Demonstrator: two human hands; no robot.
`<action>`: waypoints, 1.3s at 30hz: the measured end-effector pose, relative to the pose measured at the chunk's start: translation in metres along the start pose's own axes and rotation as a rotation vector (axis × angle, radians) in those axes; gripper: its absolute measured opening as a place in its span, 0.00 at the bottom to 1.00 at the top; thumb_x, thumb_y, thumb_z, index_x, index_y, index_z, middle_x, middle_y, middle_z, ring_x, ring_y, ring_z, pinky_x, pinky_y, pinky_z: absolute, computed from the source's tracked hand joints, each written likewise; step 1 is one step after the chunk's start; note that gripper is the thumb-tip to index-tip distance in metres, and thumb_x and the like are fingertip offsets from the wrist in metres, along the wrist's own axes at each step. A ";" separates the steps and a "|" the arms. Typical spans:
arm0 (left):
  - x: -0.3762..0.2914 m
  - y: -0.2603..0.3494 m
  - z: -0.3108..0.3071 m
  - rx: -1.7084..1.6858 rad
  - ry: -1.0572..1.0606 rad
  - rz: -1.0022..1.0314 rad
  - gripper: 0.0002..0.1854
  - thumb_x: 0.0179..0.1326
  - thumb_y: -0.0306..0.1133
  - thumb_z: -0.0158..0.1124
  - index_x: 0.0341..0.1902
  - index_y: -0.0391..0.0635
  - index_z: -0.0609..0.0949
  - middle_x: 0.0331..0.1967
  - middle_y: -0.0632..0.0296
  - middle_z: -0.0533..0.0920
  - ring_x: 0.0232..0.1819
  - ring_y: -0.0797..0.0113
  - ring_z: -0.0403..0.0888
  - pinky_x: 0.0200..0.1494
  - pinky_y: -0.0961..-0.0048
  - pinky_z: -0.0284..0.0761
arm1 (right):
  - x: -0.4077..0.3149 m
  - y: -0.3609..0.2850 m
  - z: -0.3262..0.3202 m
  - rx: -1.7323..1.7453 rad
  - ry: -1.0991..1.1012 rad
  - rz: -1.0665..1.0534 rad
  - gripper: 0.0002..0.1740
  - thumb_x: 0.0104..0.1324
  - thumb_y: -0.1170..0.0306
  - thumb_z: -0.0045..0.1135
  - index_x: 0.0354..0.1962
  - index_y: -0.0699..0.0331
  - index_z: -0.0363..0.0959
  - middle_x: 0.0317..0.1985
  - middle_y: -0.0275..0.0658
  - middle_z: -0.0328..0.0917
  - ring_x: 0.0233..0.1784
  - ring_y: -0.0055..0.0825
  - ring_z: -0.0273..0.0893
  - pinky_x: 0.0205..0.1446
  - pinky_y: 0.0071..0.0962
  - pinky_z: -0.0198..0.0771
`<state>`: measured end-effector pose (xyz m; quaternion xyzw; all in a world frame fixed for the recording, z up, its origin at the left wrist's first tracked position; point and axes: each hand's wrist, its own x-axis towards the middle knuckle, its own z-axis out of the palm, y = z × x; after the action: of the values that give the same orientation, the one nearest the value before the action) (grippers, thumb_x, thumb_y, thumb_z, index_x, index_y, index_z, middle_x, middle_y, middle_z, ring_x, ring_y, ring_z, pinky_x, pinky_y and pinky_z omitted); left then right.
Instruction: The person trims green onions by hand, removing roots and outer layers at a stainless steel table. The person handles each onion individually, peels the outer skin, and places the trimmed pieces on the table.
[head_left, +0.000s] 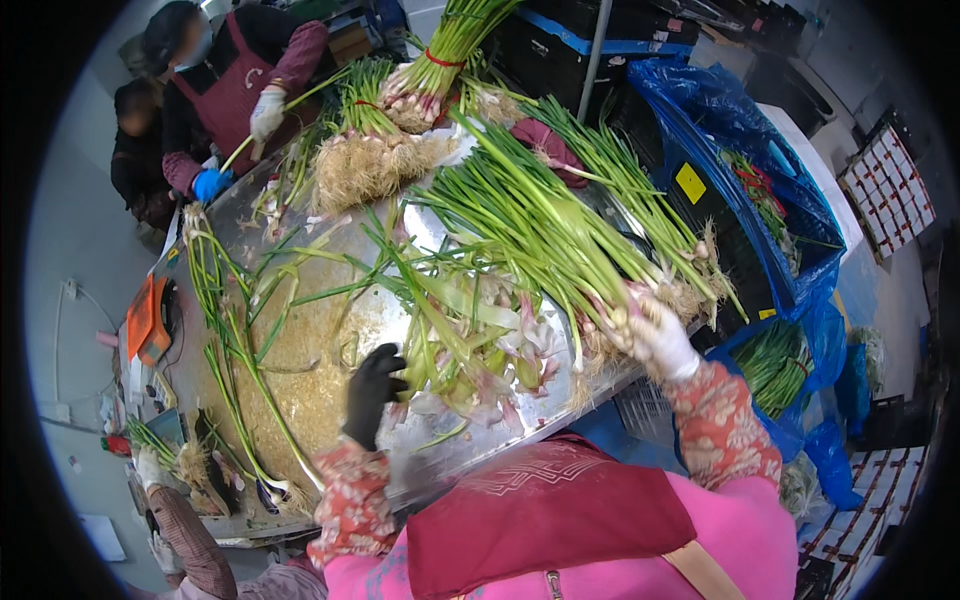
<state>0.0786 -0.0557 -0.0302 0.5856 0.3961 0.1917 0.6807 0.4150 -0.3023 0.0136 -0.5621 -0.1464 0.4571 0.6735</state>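
Observation:
My right hand (660, 339), in a white glove, has its fingers curled around the pale lower ends of green garlic stalks (540, 225). Their roots hang over the near right edge of the metal table. My left hand (375, 390), in a black glove, is at the left side of a heap of peeled skins and stripped leaves (472, 337). Its fingers are apart and nothing shows in them. Whether its fingertips touch the heap is hard to tell.
Bundles tied with red bands (375, 150) stand at the table's (322, 352) far side. Loose stalks (247, 375) lie left. On the right is a crate lined with a blue bag (787, 247). A co-worker (232, 97) handles a stalk across the table; another's gloved hand (154, 469) is lower left.

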 end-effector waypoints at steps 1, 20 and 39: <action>0.010 0.008 0.026 -0.053 -0.137 0.001 0.26 0.61 0.41 0.51 0.59 0.40 0.66 0.42 0.59 0.78 0.30 0.71 0.79 0.27 0.80 0.72 | -0.008 0.007 0.007 -0.044 -0.071 -0.027 0.09 0.61 0.74 0.49 0.40 0.67 0.68 0.28 0.33 0.72 0.26 0.16 0.68 0.27 0.12 0.63; 0.026 0.025 0.071 -0.388 0.444 0.105 0.26 0.65 0.51 0.42 0.28 0.43 0.79 0.12 0.65 0.75 0.08 0.79 0.66 0.10 0.83 0.58 | 0.025 0.091 0.068 0.224 -0.193 0.120 0.21 0.61 0.75 0.52 0.52 0.66 0.62 0.29 0.27 0.69 0.21 0.09 0.58 0.20 0.08 0.54; 0.011 0.028 0.096 -0.293 -0.193 0.237 0.15 0.64 0.35 0.50 0.48 0.39 0.75 0.44 0.59 0.78 0.48 0.71 0.71 0.54 0.73 0.65 | -0.002 0.076 0.130 -0.094 -0.460 0.324 0.26 0.61 0.58 0.54 0.50 0.66 0.61 0.25 0.34 0.73 0.21 0.18 0.70 0.23 0.16 0.66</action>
<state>0.1641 -0.1029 -0.0071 0.5385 0.2252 0.2693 0.7660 0.2875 -0.2268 -0.0112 -0.4903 -0.2245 0.6669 0.5143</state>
